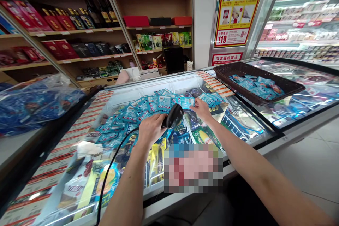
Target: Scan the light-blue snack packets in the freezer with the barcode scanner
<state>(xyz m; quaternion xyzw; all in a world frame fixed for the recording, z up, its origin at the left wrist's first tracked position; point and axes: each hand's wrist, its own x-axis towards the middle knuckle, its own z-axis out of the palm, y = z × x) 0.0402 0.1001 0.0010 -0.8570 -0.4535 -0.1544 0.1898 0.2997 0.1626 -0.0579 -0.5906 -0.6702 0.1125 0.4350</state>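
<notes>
My left hand (151, 129) is wrapped round the handle of a black barcode scanner (175, 116), whose cable runs down past my forearm. A small blue packet (187, 102) with a barcode is pinched between the fingers of my right hand (202, 109), just beyond the scanner head. Many similar blue packets (135, 113) lie heaped on the glass top of the chest freezer, left of and behind my hands. More of these packets (211, 99) sit just right of my right hand. Part of the view below my hands is blurred out by a mosaic.
A brown basket (284, 95) holding blue packets stands on the freezer top at the right. Packaged goods show through the freezer glass (71, 180). Clear plastic bags with blue contents (39, 106) lie at the left. Shelves (156, 5) with boxes and bottles line the back.
</notes>
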